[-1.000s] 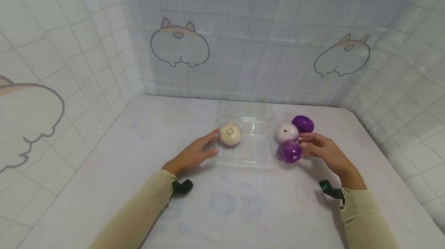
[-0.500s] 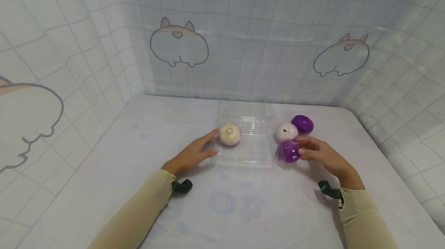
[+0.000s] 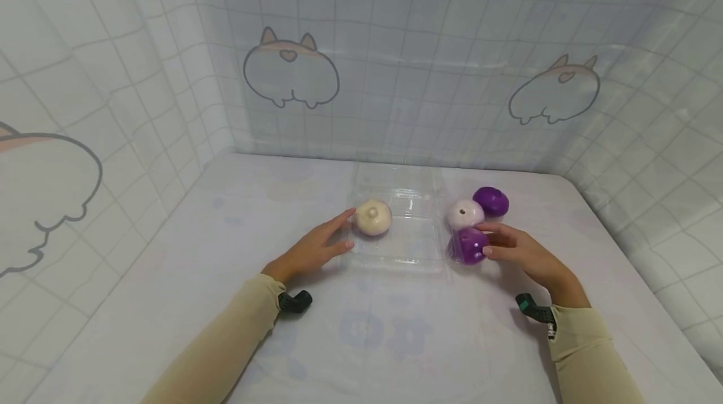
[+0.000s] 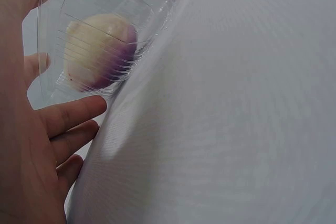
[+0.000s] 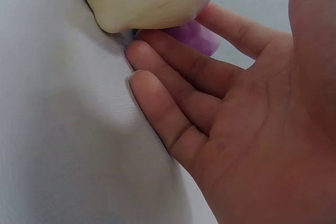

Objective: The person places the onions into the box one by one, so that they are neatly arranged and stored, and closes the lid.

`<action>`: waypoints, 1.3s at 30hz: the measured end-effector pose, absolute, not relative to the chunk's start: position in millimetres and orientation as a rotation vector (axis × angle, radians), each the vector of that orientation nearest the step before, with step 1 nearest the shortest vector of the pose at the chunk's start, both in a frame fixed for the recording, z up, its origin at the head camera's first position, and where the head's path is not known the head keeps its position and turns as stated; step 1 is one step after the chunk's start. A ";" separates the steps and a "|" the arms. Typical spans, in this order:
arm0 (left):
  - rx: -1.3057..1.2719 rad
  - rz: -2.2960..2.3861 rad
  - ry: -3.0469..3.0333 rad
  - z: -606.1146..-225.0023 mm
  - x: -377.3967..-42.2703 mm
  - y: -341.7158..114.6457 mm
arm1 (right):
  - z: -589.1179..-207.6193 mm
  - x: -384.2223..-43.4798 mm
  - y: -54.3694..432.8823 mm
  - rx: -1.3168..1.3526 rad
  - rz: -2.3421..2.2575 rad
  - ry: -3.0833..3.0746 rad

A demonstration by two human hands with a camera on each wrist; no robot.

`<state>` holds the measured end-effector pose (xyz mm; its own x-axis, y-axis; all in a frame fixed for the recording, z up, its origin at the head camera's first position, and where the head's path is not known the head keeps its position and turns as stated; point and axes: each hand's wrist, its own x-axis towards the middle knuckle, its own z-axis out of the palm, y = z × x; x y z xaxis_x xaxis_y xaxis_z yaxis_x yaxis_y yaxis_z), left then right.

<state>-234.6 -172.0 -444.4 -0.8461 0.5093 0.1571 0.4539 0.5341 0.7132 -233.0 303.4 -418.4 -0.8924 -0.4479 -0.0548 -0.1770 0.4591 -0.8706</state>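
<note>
In the head view my right hand (image 3: 528, 256) has its thumb and index finger on the right side of a glossy purple onion (image 3: 470, 246). Its pale underside shows in the right wrist view, where the other fingers reach along the cloth below it. My left hand (image 3: 312, 250) is at the left wall of a clear plastic clamshell box (image 3: 415, 241), fingers spread and touching its edge. Inside that box, at the left, sits a cream-and-purple onion (image 3: 373, 217). The left wrist view shows this onion (image 4: 100, 51) through the ribbed plastic.
Behind the gripped onion are a whitish onion (image 3: 465, 214) and another purple onion (image 3: 491, 201), close together. The box's clear lid (image 3: 395, 177) lies folded back toward the rear wall. A pale cloth (image 3: 361, 341) covers the table; patterned curtains (image 3: 390, 65) hang around it.
My right hand has shifted slightly left, bringing thumb and index finger onto the front purple onion. The left hand and the box have stayed in place.
</note>
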 end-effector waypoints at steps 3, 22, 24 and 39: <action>0.850 1.221 2.691 -444.1 -235.3 -172.5 | -418.9 -233.9 302.8 -0.543 -1.408 2.424; 0.845 1.232 2.689 -442.9 -235.9 -172.3 | -420.1 -235.8 312.3 -0.579 -1.598 2.288; 0.836 1.231 2.689 -443.0 -235.9 -172.0 | -420.6 -236.7 314.1 -0.620 -1.685 2.194; 0.822 1.228 2.681 -446.9 -237.7 -172.4 | -419.6 -237.6 318.9 -0.723 -2.074 1.771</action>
<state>-237.7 -172.4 -446.9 -0.8527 0.5019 0.1450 0.4375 0.5345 0.7231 -237.6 318.9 -419.6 -0.8210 -0.5451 0.1697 -0.0822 -0.1813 -0.9800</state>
